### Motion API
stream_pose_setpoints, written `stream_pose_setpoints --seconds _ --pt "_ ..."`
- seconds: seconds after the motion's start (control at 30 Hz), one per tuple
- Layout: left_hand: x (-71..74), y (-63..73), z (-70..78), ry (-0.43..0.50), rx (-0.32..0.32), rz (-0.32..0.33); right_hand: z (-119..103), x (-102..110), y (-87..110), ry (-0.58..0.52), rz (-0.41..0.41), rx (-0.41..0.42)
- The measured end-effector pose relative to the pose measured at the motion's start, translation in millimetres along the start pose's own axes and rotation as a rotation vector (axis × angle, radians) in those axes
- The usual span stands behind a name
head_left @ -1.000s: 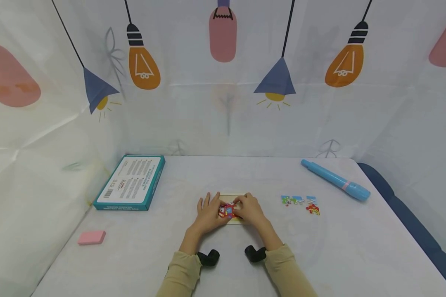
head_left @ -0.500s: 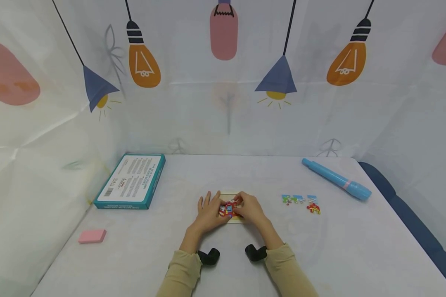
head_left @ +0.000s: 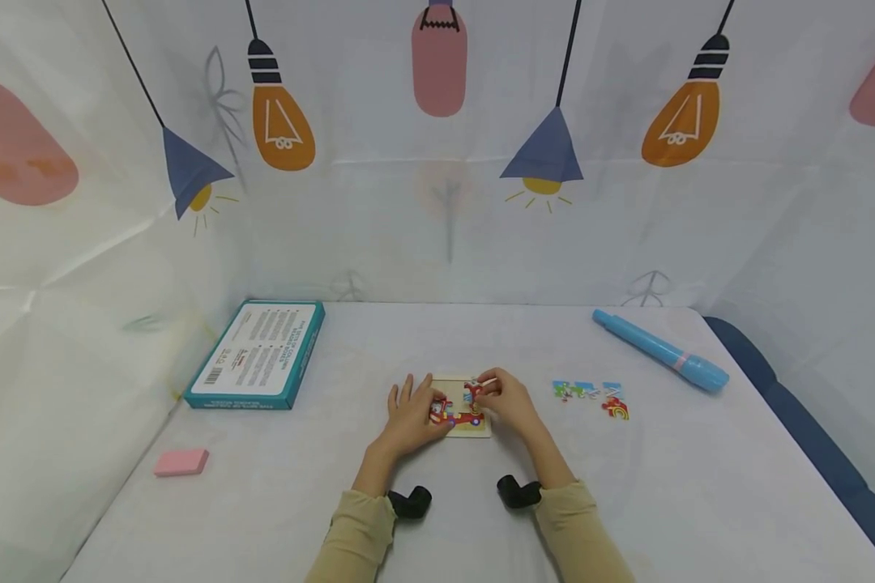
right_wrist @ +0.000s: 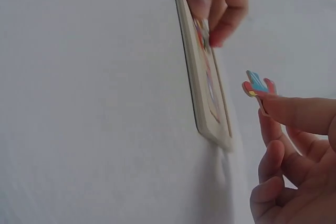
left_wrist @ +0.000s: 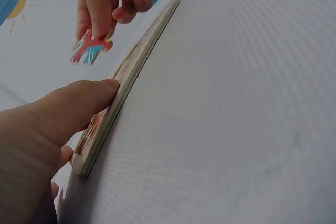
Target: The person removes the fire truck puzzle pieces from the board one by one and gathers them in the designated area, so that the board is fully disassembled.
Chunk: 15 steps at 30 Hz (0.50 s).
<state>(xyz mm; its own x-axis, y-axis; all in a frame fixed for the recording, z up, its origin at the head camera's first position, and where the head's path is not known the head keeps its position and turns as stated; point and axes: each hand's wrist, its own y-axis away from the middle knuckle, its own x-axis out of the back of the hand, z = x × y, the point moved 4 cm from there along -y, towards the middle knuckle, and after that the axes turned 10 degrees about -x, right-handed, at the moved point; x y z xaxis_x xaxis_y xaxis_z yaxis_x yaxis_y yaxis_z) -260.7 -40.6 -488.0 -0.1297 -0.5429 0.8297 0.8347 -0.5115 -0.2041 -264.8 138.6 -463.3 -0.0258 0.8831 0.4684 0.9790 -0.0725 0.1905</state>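
R hand [head_left: 509, 397] pinches a red-and-blue pc [right_wrist: 256, 83] btwn thumb & fingers, held up off the board [head_left: 474, 433]; head view has it over the board's R part, far side. L hand [head_left: 411, 417] lies w/ fingers spread at the board's L end, thumb & index pressing on it, nothing gripped. Board sits flat on the table [head_left: 299, 518], pale rim, w/ part of a red truck pic laid in it near the bottom; some of it hidden under L hand.

Loose pcs [head_left: 573, 392] in blue/green, plus a red-yellow pc [head_left: 616, 408], lie to the R of the board, apart from it. Blue tube [head_left: 659, 351] slants beyond them, far R. Teal-edged box [head_left: 257, 352] far L, text side up; pink block [head_left: 181, 462] nearer, same side. Behind: white curtain [head_left: 394, 227] w/ lamp & bulb prints. Sleeves [head_left: 359, 538] khaki, black gadget [head_left: 411, 504] at each wrist
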Motion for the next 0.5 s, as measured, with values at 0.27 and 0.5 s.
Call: stream_pose_setpoints --seconds 0.27,0.5 --pt "1.0 0.4 -0.2 0.008 0.002 0.025 11 20 0.6 0.005 0.046 -0.02" --pt "-1.7 -0.2 -2.4 0.002 -0.006 0.031 20 40 7.2 0.037 0.079 -0.063"
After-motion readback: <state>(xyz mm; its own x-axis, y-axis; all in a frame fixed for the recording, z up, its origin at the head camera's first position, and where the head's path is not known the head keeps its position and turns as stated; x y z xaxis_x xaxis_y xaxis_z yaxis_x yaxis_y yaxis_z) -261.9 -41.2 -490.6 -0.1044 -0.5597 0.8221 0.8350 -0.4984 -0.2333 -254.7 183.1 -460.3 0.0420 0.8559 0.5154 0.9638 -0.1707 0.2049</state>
